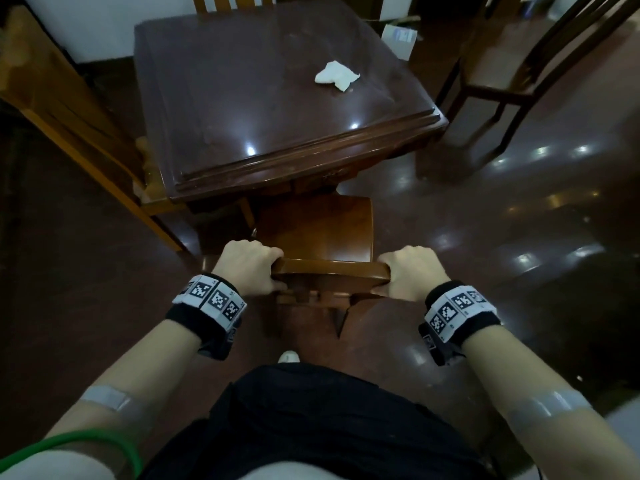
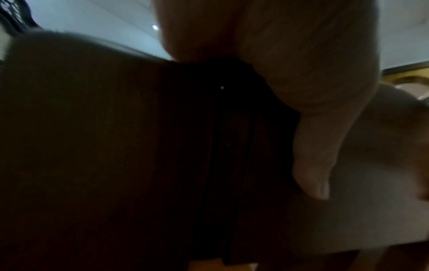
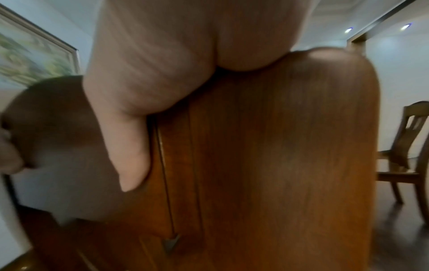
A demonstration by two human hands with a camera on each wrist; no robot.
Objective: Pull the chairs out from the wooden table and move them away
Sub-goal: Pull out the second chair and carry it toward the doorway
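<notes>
A brown wooden chair (image 1: 322,233) stands at the near side of the dark wooden table (image 1: 242,98), its seat partly under the table edge. My left hand (image 1: 249,268) grips the left end of the chair's top rail (image 1: 332,271), and my right hand (image 1: 408,271) grips the right end. In the left wrist view my thumb (image 2: 313,165) lies against the dark chair back (image 2: 139,146). In the right wrist view my thumb (image 3: 130,157) presses on the chair back (image 3: 278,146).
A crumpled white tissue (image 1: 336,76) lies on the table. One chair (image 1: 69,109) stands tucked at the table's left, another (image 1: 232,1) at its far side, and a dark chair (image 1: 519,64) stands apart on the glossy floor (image 1: 519,237) at the right. My foot (image 1: 288,356) is behind the held chair.
</notes>
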